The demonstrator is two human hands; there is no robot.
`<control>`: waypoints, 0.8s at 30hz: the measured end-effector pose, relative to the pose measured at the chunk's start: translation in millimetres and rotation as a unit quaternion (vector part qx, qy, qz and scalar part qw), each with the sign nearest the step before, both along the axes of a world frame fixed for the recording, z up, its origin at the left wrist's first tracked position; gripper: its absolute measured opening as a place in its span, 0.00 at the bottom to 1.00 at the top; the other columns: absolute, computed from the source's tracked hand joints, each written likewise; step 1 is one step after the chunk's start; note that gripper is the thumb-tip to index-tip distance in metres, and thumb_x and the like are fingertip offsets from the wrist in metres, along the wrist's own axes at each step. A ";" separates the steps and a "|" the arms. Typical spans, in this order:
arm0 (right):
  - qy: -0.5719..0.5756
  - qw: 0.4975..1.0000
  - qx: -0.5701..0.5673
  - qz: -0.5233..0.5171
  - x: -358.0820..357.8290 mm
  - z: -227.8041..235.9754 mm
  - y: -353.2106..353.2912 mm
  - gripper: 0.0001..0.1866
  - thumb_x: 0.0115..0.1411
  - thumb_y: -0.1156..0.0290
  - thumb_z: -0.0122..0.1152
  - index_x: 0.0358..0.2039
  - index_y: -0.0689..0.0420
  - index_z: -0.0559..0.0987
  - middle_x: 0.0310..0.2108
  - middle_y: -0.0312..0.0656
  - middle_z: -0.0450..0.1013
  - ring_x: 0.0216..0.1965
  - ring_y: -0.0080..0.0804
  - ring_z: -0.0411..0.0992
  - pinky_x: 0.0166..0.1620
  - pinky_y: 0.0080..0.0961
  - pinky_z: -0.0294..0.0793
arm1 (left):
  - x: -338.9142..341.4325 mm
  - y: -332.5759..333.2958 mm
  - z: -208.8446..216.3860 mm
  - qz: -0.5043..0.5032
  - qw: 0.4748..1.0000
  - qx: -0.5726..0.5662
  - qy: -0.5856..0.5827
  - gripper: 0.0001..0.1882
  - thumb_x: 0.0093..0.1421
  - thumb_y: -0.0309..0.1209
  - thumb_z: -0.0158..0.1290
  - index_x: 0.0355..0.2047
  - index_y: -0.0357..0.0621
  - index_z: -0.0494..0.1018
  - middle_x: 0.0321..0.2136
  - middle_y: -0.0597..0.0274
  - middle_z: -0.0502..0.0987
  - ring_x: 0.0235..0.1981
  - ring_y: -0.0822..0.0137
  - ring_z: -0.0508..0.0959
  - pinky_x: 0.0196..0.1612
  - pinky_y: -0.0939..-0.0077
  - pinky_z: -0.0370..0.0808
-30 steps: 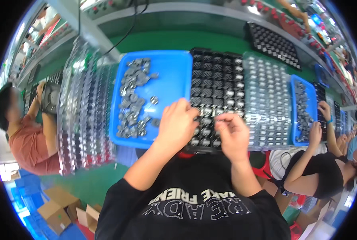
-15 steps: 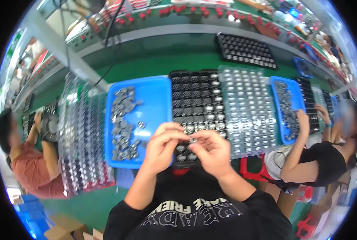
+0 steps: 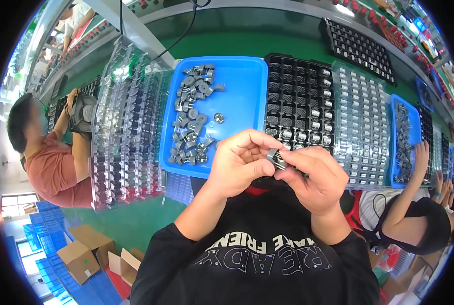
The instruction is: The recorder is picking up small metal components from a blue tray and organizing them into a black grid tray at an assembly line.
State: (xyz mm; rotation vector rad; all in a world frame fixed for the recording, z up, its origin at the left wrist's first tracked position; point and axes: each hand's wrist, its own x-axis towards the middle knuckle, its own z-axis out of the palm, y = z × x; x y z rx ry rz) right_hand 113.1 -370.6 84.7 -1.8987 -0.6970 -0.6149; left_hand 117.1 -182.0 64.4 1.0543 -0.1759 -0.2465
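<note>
My left hand [image 3: 242, 163] and my right hand [image 3: 314, 178] meet in front of my chest, fingers closed in pinches. Between their fingertips is a small round grey part with thin metal pins [image 3: 276, 156]; both hands grip it. Just beyond my hands lies a black compartment tray [image 3: 294, 76], with silver cylinders [image 3: 316, 124] in several of its pockets. To its left stands a blue bin [image 3: 239, 68] holding several loose grey round parts [image 3: 190, 122] like the held one. One part [image 3: 218, 118] lies apart from that heap.
Right of the black tray is a clear plastic tray [image 3: 364, 168] of silver cylinders. Stacked clear trays [image 3: 125, 132] stand left of the blue bin. Co-workers sit at left [image 3: 54, 157] and right [image 3: 415, 218]. Cardboard boxes [image 3: 82, 256] are on the floor at left.
The view has shifted, so the bench appears higher and further right. My hands remain together; the grey part between the fingertips now shows more plainly.
</note>
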 end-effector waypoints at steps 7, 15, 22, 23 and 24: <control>-0.020 1.000 -0.006 -0.018 -2.8 0.9 9.9 0.19 0.45 0.73 0.79 0.39 0.61 0.85 0.29 0.42 0.78 0.26 0.35 0.77 0.27 0.27 0.76 | -2.4 5.3 -1.9 0.001 1.000 -0.004 0.004 0.30 0.52 0.41 0.72 0.45 0.30 0.74 0.42 0.50 0.82 0.45 0.63 0.82 0.51 0.70 0.78; -0.023 0.999 -0.041 0.004 -0.8 -2.2 4.8 0.21 0.42 0.79 0.77 0.40 0.62 0.85 0.31 0.42 0.78 0.27 0.36 0.77 0.29 0.28 0.77 | -6.0 7.5 -13.0 -0.007 1.000 -0.001 0.019 0.28 0.51 0.38 0.73 0.44 0.32 0.74 0.42 0.50 0.82 0.45 0.62 0.82 0.51 0.69 0.78; 0.013 0.997 -0.072 -0.003 -0.6 -8.7 -2.5 0.15 0.46 0.73 0.79 0.35 0.59 0.85 0.29 0.41 0.79 0.28 0.35 0.79 0.30 0.26 0.78 | -10.8 1.3 -32.1 -0.026 0.998 -0.049 0.009 0.18 0.56 0.19 0.67 0.46 0.34 0.74 0.43 0.54 0.81 0.45 0.67 0.82 0.48 0.73 0.80; 0.008 0.997 -0.079 -0.015 -0.6 -11.6 -2.3 0.15 0.46 0.73 0.79 0.35 0.59 0.85 0.29 0.41 0.79 0.28 0.35 0.79 0.30 0.26 0.78 | -10.6 -2.6 -26.7 0.000 0.999 -0.036 0.016 0.17 0.56 0.19 0.66 0.45 0.35 0.74 0.44 0.54 0.81 0.45 0.66 0.82 0.48 0.74 0.80; 0.080 0.997 -0.017 -0.009 -1.2 -14.3 -1.9 0.12 0.47 0.75 0.78 0.33 0.59 0.84 0.30 0.41 0.80 0.29 0.33 0.79 0.31 0.26 0.78 | -10.5 -6.6 -23.8 0.025 0.999 -0.024 0.022 0.17 0.56 0.18 0.66 0.45 0.35 0.74 0.44 0.53 0.81 0.45 0.66 0.82 0.48 0.74 0.80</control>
